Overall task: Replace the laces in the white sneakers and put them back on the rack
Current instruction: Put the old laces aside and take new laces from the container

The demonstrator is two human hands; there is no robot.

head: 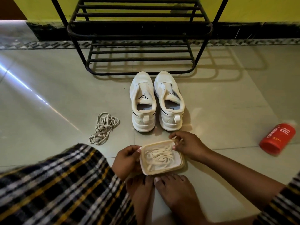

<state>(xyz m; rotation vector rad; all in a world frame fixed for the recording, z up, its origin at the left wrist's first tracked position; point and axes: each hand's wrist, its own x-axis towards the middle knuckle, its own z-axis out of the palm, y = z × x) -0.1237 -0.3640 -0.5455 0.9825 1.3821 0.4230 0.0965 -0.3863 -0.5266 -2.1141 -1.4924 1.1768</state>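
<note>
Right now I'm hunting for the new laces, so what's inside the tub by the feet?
A loose tangle of cream laces fills the tub. Whatever lies under them is covered.

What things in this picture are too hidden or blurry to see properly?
- Head view: top of the rack, cut off by the upper edge.
- Red bottle: its far end is blurred.
- Insole print in the sneakers: too small to read.
- Container: left hand hides its side.
- Right hand blurs the lace it pinches.
</note>
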